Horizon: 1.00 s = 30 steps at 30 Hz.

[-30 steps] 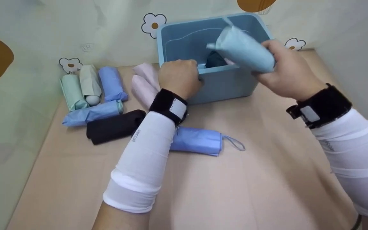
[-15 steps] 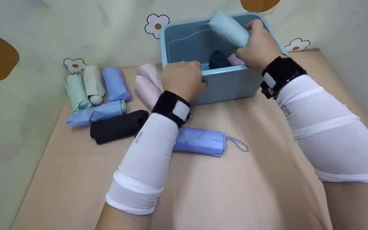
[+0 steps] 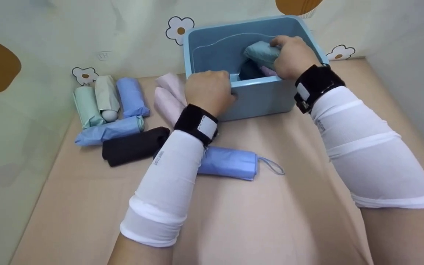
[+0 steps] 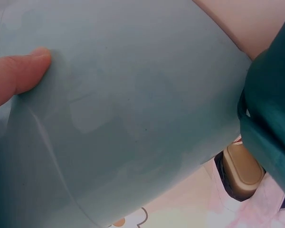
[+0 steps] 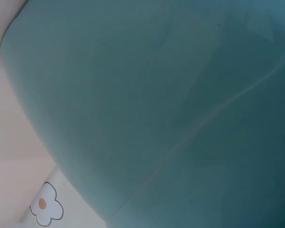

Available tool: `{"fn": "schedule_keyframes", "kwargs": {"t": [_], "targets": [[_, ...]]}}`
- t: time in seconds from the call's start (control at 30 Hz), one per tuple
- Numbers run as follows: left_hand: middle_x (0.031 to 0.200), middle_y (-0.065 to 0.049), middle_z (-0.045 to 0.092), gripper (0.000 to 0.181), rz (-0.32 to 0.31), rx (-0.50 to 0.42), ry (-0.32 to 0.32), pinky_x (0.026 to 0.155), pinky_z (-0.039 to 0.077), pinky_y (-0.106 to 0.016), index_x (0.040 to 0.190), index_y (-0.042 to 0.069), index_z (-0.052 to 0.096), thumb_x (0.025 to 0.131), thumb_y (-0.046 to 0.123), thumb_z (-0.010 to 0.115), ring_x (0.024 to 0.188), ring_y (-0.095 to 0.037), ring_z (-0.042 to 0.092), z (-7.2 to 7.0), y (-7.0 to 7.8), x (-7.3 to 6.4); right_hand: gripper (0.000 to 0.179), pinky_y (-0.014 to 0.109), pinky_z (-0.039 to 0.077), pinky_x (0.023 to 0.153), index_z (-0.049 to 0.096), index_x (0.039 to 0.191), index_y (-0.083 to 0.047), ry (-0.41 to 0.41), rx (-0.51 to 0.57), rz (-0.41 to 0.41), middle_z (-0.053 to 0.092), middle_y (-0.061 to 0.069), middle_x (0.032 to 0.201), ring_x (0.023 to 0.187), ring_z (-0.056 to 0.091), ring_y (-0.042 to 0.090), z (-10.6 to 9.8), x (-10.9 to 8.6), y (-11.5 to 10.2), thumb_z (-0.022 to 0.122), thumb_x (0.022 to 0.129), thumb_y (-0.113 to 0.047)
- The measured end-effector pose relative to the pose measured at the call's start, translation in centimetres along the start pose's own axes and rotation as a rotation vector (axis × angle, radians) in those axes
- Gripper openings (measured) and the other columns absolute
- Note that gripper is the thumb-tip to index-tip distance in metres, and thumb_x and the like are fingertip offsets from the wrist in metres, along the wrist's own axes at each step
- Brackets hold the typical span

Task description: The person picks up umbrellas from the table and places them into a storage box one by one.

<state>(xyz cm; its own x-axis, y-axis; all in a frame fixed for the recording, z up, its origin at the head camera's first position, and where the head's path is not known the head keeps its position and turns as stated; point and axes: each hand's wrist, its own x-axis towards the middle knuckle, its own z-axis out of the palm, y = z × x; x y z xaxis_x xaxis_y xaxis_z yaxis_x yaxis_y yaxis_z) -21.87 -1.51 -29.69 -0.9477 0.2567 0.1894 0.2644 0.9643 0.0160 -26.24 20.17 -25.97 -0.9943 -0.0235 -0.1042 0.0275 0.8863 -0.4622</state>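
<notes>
Right hand [image 3: 294, 57] has its fingers bent round the near end of a teal folded umbrella [image 3: 260, 52], inside the blue bin [image 3: 265, 97] near a dark bundle [image 3: 250, 71] — left hand [image 3: 209, 91] curled over the front rim [image 3: 254, 81].

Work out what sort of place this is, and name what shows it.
Probably an indoor tabletop corner, perhaps set up for recording: a beige surface meets a flower-printed backdrop, and black straps circle both wrists.
</notes>
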Motion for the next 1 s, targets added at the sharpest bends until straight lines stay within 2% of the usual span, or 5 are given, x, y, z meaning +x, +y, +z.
{"fn": "schedule_keyframes", "kwargs": {"t": [0.1,0.27,0.6,0.73,1.0], "targets": [[0.088,-0.004,0.078,0.029,-0.003,0.000,0.002,0.072,0.057,-0.048,0.094,0.016,0.075,0.089,0.045,0.072,0.085,-0.029,0.074,0.1,-0.2,0.0,0.069,0.057,0.040,0.117,0.036,0.164,-0.013,-0.012,-0.022,-0.011,0.036,0.025,0.166,0.136,0.046,0.042,0.1,0.4,-0.1,0.040,0.096,-0.001],[0.094,-0.005,0.079,0.029,-0.001,0.004,-0.002,0.077,0.058,-0.049,0.097,0.016,0.075,0.089,0.044,0.072,0.090,-0.030,0.074,0.0,-0.2,0.1,0.065,0.058,0.040,0.115,0.037,0.164,-0.010,-0.079,-0.089,0.002,0.043,0.024,0.163,0.134,0.048,0.043,0.0,0.9,-0.4,0.036,0.099,-0.005],[0.090,-0.004,0.078,0.029,0.005,0.003,0.000,0.075,0.058,-0.047,0.095,0.015,0.075,0.090,0.044,0.070,0.087,-0.028,0.074,0.2,0.0,0.2,0.063,0.063,0.031,0.122,0.032,0.166,-0.010,-0.206,-0.145,0.009,0.036,0.022,0.168,0.143,0.041,0.046,-0.1,1.6,-0.6,0.035,0.103,-0.009],[0.089,-0.004,0.078,0.029,0.005,-0.001,0.002,0.074,0.058,-0.047,0.094,0.016,0.075,0.090,0.044,0.070,0.086,-0.028,0.074,0.1,0.0,0.1,0.063,0.062,0.030,0.123,0.028,0.167,-0.010,-0.215,-0.156,-0.003,0.035,0.023,0.168,0.147,0.040,0.045,-0.2,1.6,-0.5,0.039,0.104,-0.014],[0.088,-0.004,0.077,0.029,-0.002,-0.003,0.004,0.073,0.058,-0.048,0.094,0.016,0.075,0.090,0.044,0.071,0.085,-0.028,0.073,0.1,0.2,0.1,0.065,0.061,0.034,0.121,0.030,0.167,-0.014,-0.158,-0.110,0.001,0.031,0.021,0.171,0.146,0.040,0.044,-0.1,1.3,-0.4,0.036,0.102,-0.006]]}}
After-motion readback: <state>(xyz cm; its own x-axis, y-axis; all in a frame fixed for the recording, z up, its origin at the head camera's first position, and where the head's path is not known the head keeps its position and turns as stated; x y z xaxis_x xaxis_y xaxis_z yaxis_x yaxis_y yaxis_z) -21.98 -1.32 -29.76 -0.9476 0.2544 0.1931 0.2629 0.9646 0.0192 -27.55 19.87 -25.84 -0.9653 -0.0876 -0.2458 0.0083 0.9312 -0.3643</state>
